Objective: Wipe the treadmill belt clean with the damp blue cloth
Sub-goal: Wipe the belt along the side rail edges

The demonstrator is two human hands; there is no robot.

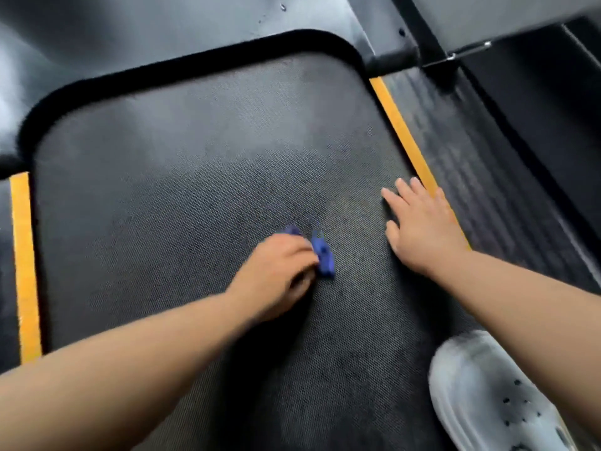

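The dark textured treadmill belt [182, 196] fills most of the view. My left hand [276, 271] presses on the middle of the belt and is closed over the blue cloth [323, 255], which is bunched up and mostly hidden under my fingers. Only small blue folds stick out past my knuckles. My right hand [419, 226] lies flat, palm down and fingers spread, at the belt's right edge, a short way right of the cloth. It holds nothing. Patches of the belt around the cloth look darker and damp.
Yellow stripes run along both belt edges, the left stripe [24, 265] and the right stripe [403, 131]. A ribbed side rail [487, 177] lies beyond the right stripe. The black motor cover [162, 24] is at the far end. A white clog [491, 395] rests at lower right.
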